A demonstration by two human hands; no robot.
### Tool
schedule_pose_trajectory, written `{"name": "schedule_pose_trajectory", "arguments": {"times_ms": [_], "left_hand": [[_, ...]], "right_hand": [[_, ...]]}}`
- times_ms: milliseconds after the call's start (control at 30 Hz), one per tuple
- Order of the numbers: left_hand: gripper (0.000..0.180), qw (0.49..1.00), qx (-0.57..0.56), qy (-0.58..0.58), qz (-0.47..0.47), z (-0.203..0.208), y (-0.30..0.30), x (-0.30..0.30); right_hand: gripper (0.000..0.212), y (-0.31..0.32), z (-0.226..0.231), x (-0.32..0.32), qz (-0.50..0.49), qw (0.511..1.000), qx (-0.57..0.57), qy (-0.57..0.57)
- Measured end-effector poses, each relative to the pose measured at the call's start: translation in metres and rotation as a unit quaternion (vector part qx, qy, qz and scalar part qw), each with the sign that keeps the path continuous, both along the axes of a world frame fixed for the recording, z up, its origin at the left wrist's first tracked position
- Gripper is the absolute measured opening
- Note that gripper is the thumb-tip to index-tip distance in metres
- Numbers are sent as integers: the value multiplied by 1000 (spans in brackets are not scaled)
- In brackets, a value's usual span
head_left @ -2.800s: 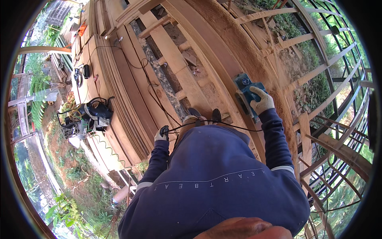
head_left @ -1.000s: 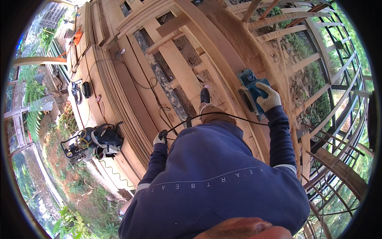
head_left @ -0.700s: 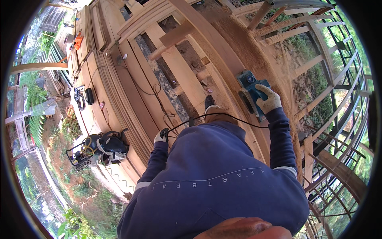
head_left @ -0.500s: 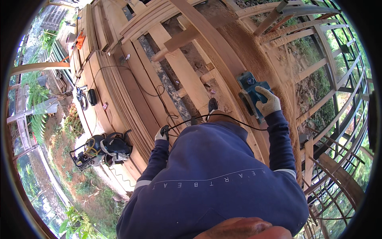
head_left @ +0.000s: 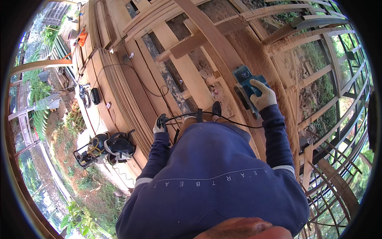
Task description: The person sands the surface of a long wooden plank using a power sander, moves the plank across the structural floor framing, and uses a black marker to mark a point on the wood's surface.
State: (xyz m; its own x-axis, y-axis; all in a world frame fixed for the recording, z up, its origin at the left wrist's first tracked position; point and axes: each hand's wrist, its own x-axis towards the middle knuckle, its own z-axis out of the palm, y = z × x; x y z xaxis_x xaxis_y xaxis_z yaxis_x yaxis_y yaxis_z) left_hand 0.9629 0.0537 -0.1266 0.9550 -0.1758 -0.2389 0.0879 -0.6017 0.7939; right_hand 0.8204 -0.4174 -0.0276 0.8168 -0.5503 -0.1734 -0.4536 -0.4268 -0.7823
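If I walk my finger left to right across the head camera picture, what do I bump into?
Bright orange thing → small black object → gloved left hand → dark shoe → teal power tool, gripped by the gloved right hand.

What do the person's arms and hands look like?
The right hand wears a cream-coloured glove. The left hand has pale glove fabric too. Both arms have dark navy, wrinkled sleeves, with a whitish band higher up each arm.
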Motion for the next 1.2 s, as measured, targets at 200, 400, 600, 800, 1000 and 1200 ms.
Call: {"name": "schedule_pose_trajectory", "arguments": {"times_ms": [200, 400, 600, 800, 1000, 1200], "left_hand": [[27, 999, -12, 10, 47, -14, 13, 19], [27, 994, -44, 39, 94, -20, 16, 53], [28, 975, -178, 23, 128, -25, 13, 113], [30, 986, -125, -11, 109, 10, 4, 171], [30, 974, -187, -36, 124, 20, 23, 213], [33, 983, -138, -49, 108, 38, 39, 239]], "right_hand": [[47, -8, -3, 38, 16, 1000, -20, -4], [48, -13, -4, 83, 7, 1000, -15, -10], [48, -16, -3, 137, 10, 1000, -15, -5], [49, -22, 1, 193, 9, 1000, -4, -3], [49, -28, 6, 245, 4, 1000, 16, -4], [47, -37, -3, 285, 9, 1000, 23, -18]]}}
